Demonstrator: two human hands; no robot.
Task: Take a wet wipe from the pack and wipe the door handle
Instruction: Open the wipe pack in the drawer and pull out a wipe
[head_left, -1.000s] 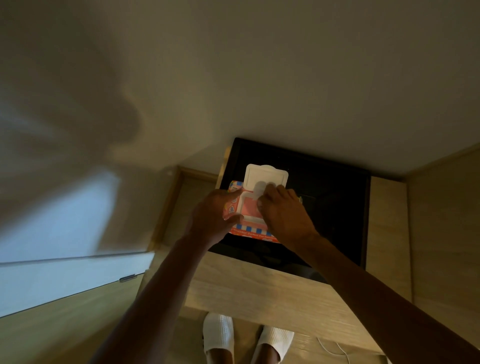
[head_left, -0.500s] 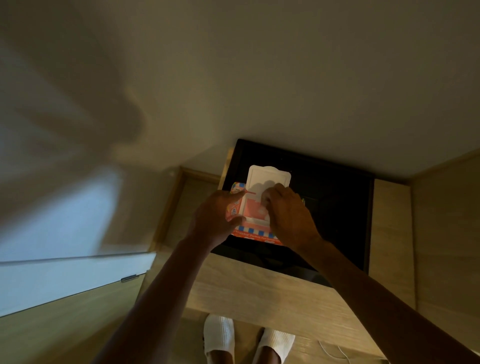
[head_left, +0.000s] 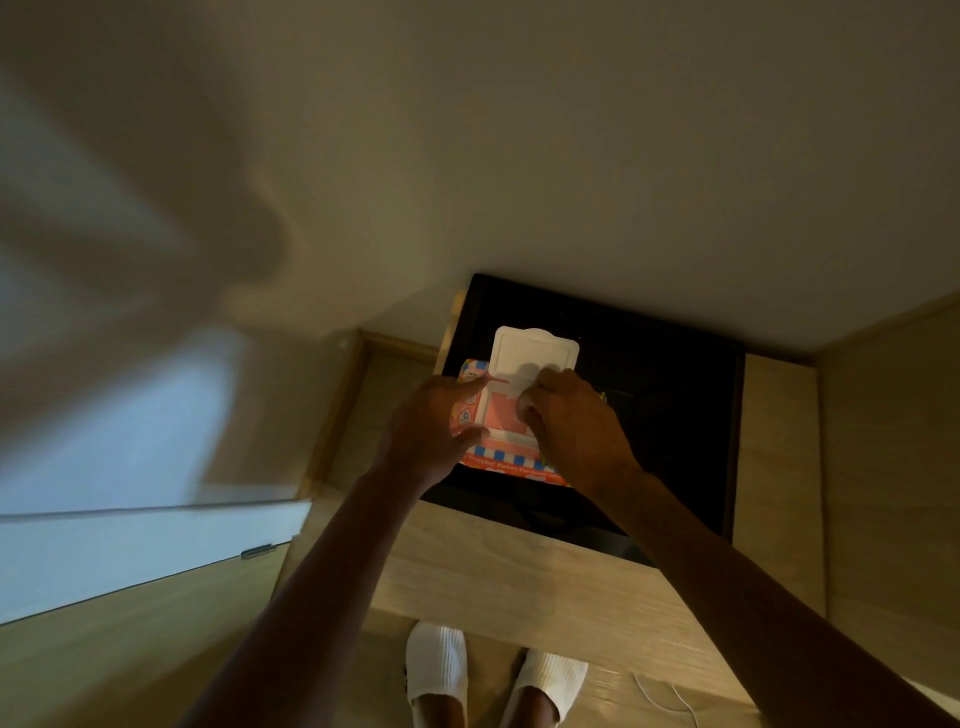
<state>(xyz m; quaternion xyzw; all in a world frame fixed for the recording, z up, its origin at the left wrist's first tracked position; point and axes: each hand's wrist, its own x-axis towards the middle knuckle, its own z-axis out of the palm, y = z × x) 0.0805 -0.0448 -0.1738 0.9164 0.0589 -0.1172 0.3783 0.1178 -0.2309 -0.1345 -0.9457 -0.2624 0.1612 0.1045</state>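
Note:
A pink wet wipe pack (head_left: 511, 460) with a blue-checked edge lies on a black surface (head_left: 670, 395). Its white flip lid (head_left: 535, 351) stands open toward the wall. My left hand (head_left: 434, 434) grips the pack's left side and holds it down. My right hand (head_left: 576, 423) has its fingertips pinched at the pack's opening, on a bit of white wipe (head_left: 523, 402) that barely shows. No door handle is clearly visible.
The black surface sits on a light wooden shelf (head_left: 498, 571) against a pale wall. A white door panel (head_left: 104, 545) with a small metal latch (head_left: 257, 551) lies to the left. My feet in white slippers (head_left: 436, 670) stand below, beside a thin white cable (head_left: 670, 699).
My right fingertips have shifted slightly lower into the pack's opening. The left hand and the pack have stayed in place.

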